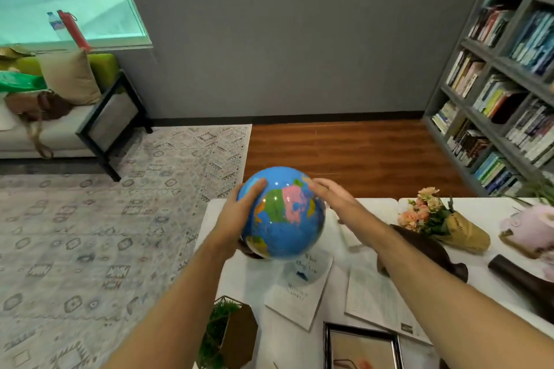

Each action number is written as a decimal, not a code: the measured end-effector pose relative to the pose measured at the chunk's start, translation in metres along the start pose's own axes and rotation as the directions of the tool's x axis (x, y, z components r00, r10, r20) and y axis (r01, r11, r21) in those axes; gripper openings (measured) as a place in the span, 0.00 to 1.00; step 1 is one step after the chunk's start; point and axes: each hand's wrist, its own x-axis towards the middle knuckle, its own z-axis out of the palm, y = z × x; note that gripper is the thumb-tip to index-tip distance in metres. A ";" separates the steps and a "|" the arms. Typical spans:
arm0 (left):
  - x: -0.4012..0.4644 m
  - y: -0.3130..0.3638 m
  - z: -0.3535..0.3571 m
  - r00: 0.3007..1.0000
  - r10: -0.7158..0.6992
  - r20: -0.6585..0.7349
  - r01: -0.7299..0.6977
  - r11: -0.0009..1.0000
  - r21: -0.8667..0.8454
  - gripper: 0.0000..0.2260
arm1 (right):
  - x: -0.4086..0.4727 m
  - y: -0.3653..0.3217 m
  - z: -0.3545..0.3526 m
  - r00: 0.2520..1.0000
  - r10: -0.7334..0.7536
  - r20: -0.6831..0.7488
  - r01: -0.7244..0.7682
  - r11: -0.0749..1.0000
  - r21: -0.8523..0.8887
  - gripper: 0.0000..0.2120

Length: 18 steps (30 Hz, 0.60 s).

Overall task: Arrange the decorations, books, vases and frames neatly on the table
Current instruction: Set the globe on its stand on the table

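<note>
A blue globe with green, pink and yellow countries is held above the far left part of the white table. My left hand grips its left side, fingers curved over the top. My right hand lies with straight fingers against the globe's upper right. Beneath the globe lies a white book with dark lettering. A second pale book lies to its right. A picture frame lies at the near edge.
A flower bouquet in brown paper lies at the table's right, near a pink object and dark brown pieces. A geometric planter with greenery sits near left. A bookshelf stands right, a sofa left.
</note>
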 end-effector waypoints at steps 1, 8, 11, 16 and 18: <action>0.003 0.003 -0.005 0.998 -0.055 0.009 0.055 0.998 -0.032 0.26 | 0.005 -0.007 0.002 1.000 -0.015 0.023 0.015 1.000 -0.010 0.39; 0.022 -0.005 -0.034 0.982 -0.187 0.036 0.191 0.962 -0.198 0.42 | 0.045 -0.021 0.037 0.997 -0.048 0.066 0.051 0.998 -0.049 0.52; 0.029 -0.016 -0.043 0.984 -0.165 0.067 0.177 0.952 -0.249 0.43 | 0.049 -0.016 0.051 0.997 -0.072 0.013 0.073 0.994 -0.084 0.55; 0.041 -0.035 -0.059 0.984 -0.125 0.123 0.159 0.932 -0.325 0.29 | 0.052 -0.016 0.068 0.990 -0.135 -0.048 0.127 0.981 -0.148 0.52; 0.045 -0.046 -0.064 0.988 -0.114 0.103 0.144 0.919 -0.367 0.24 | 0.053 -0.012 0.067 0.987 -0.149 -0.057 0.139 0.978 -0.154 0.54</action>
